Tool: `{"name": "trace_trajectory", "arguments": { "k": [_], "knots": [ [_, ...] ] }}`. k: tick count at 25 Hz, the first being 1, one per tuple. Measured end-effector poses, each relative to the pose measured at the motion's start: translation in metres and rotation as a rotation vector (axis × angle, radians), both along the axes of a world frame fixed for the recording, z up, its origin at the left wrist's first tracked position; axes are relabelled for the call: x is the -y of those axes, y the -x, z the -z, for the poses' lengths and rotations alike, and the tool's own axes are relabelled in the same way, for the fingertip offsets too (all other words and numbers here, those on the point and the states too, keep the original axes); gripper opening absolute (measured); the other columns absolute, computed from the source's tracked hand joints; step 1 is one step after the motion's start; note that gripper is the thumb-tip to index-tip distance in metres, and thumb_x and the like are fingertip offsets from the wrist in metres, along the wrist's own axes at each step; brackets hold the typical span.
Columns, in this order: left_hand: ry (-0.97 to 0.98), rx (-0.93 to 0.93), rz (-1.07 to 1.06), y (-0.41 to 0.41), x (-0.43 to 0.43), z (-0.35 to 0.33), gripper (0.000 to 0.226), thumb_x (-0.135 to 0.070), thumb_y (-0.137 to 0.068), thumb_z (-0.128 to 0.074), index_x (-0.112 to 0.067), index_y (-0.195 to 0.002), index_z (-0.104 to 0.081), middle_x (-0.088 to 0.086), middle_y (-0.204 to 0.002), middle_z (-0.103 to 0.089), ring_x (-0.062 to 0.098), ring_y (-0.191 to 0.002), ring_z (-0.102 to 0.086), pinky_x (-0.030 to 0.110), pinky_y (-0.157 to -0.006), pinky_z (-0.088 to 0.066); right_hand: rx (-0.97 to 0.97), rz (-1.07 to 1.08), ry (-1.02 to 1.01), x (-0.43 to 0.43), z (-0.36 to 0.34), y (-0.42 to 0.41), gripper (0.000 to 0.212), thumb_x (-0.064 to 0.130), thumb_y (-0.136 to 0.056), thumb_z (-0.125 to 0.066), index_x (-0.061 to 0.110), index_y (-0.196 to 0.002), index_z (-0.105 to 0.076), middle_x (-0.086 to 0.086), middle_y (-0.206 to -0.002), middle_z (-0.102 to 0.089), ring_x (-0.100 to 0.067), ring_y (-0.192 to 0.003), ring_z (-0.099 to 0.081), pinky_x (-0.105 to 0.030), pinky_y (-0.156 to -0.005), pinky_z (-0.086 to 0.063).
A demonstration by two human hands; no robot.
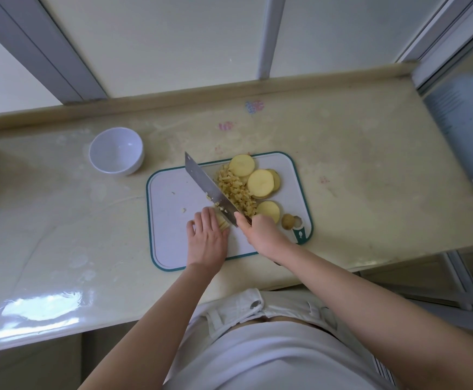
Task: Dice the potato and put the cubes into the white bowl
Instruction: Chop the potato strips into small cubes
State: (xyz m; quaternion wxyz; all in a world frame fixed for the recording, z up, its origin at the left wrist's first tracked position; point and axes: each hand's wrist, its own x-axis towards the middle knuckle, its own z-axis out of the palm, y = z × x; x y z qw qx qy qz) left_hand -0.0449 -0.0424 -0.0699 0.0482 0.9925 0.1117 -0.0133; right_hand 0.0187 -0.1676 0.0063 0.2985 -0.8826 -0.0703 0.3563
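The worktop [370, 142] looks glossy and wet in patches, so the cutting board [170, 220] lying on it could skid under a hard chop. That would throw the cut off line.

The white bowl [108, 167] stands empty on the worktop, well apart from the board's far left corner. Carrying cubes across that gap by hand or on the blade risks dropping some on the way.

The knife [207, 184] lies diagonally across the board, its heel down beside the person's fingers. The right hand [260, 235] grips its handle with the forefinger forward toward the blade. The left hand [205, 237] lies fairly flat, fingers pressing down on a small bundle of potato strips [223, 222]. The main danger is here: the fingertips sit just beside the edge, and I cannot tell whether they are tucked back, so a slip could nick them.

Several round potato slices [260, 182] wait uncut at the board's far right. The pile of cubes [236, 190] is heaped against the blade's right side, and a sideways sweep could push bits off the board. A small end piece [287, 220] sits near the board's handle hole and could roll away.
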Motion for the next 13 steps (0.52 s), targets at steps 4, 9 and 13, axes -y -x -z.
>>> {"name": "trace_trajectory", "arguments": {
  "k": [4, 9, 13],
  "knots": [
    [-0.028, 0.007, 0.031, -0.0015, -0.0015, 0.0021, 0.055, -0.035, -0.092, -0.025, 0.008, -0.123, -0.039, 0.021, -0.11, -0.053, 0.033, -0.093, -0.041, 0.042, -0.08, -0.035, 0.019, -0.021, 0.017, -0.0013, 0.0005, 0.0042, 0.063, 0.049, -0.101, -0.031, 0.008, -0.055, -0.042, -0.009, -0.059, -0.051, -0.024, -0.056, -0.049, -0.032, -0.056, -0.036],
    [-0.019, 0.011, 0.053, -0.0076, 0.0014, 0.0013, 0.053, -0.035, -0.092, -0.027, 0.007, -0.12, -0.041, 0.02, -0.107, -0.051, 0.032, -0.089, -0.04, 0.038, -0.081, -0.031, 0.014, 0.05, -0.01, 0.0023, -0.0012, 0.0056, 0.06, 0.05, -0.099, -0.034, 0.009, -0.056, -0.043, -0.014, -0.067, -0.056, -0.026, -0.061, -0.05, -0.03, -0.063, -0.04],
    [0.033, 0.042, 0.048, -0.0051, -0.0037, 0.001, 0.054, -0.041, -0.09, -0.031, 0.003, -0.12, -0.042, 0.018, -0.109, -0.051, 0.031, -0.091, -0.048, 0.035, -0.083, -0.032, -0.01, 0.077, -0.048, 0.0074, -0.0073, 0.0073, 0.059, 0.051, -0.098, -0.036, 0.012, -0.054, -0.037, -0.005, -0.057, -0.044, -0.02, -0.049, -0.038, -0.03, -0.059, -0.035]
  ]
}}
